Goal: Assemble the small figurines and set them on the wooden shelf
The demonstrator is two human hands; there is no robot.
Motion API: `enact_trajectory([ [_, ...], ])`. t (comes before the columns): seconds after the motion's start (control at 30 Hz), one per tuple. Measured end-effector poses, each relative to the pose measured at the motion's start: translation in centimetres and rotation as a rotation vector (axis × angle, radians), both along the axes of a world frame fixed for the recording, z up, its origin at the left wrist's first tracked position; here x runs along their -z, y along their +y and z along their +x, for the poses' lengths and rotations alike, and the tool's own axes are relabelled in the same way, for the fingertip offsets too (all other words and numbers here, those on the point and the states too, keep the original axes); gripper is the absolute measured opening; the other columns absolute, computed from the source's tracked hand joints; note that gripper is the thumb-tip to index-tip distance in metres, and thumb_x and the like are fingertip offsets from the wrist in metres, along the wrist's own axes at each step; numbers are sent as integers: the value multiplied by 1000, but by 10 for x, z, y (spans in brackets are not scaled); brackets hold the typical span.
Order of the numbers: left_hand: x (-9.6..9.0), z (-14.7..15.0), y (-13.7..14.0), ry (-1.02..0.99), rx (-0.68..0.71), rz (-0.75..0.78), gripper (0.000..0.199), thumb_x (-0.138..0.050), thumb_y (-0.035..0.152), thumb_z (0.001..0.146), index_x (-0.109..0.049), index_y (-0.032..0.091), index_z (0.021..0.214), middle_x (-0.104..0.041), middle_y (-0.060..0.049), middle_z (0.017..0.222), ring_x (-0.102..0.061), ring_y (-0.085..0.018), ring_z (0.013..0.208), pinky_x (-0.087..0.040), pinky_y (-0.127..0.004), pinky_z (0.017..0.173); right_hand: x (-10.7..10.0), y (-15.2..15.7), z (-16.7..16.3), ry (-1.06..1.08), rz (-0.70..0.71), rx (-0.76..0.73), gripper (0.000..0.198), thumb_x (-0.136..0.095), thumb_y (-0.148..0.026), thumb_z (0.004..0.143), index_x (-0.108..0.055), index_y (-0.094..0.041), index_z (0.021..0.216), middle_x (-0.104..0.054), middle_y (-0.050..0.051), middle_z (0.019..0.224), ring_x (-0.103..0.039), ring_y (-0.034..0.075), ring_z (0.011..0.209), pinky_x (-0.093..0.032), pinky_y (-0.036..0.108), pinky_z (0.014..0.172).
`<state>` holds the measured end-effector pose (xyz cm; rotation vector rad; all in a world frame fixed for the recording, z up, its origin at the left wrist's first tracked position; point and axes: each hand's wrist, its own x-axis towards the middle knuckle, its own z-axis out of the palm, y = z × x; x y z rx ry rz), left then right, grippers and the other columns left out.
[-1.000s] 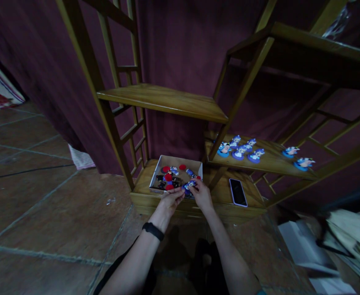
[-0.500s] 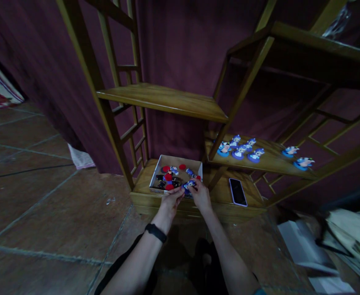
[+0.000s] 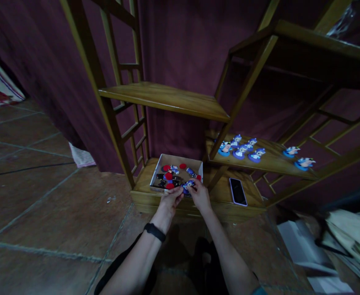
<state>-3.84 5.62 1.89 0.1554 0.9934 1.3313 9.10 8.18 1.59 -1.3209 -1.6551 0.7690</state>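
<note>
A small purple-and-white figurine [image 3: 187, 186] is held between both hands, just over the front edge of a cardboard box [image 3: 154, 176]. My left hand [image 3: 169, 200] pinches it low on its left side, by what looks like the base. The fingers of my right hand [image 3: 201, 194] close around its upper right part and hide some of it. Inside the box lie several more figurines with red bases, among them a dark one [image 3: 160, 177] and a blue-and-white one [image 3: 174, 169].
Several purple figurines [image 3: 240, 151] and a few on blue bases [image 3: 304, 163] stand on the right shelf [image 3: 278, 166]. A phone [image 3: 238, 191] lies on the lower board. Above the box juts a wooden shelf [image 3: 164, 96]. Papers [image 3: 306, 246] lie on the floor at right.
Both hands stay at the front of the box with the figurine between them. Only a slight shift of the view and of the fingers shows.
</note>
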Motion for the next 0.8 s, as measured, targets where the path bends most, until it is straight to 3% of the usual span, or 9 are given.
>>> enact_trajectory([
  [0.27,-1,-4,1,8,35,-9,13,-67,-2,67,-65,11,65,-65,-2,60,-59,-6,52,-50,-14,53,1,1,2,25,-25,-16,29,-59,-30,75,-60,-26,103,-68,1,91,-65,17,78,-51,30,73],
  [0.47,-4,-1,6,13,78,-1,12,-64,-1,70,-64,10,67,-65,-3,61,-60,-7,53,-51,-16,54,7,9,7,163,-61,-62,35,-62,-32,72,-61,-24,106,-68,2,94,-65,18,83,-51,32,78],
  [0.63,-3,-3,7,-6,91,29,12,-65,0,70,-65,11,75,-67,-4,66,-62,-8,57,-52,-17,55,11,11,8,311,-104,-115,40,-61,-34,72,-59,-22,111,-69,3,98,-64,19,89,-50,34,84],
  [0.8,-2,-4,6,29,97,59,19,-68,0,67,-67,11,83,-69,-6,72,-62,-9,57,-52,-19,57,12,14,8,319,-121,-109,37,-63,-31,70,-62,-22,106,-69,3,99,-64,19,91,-48,36,86],
])
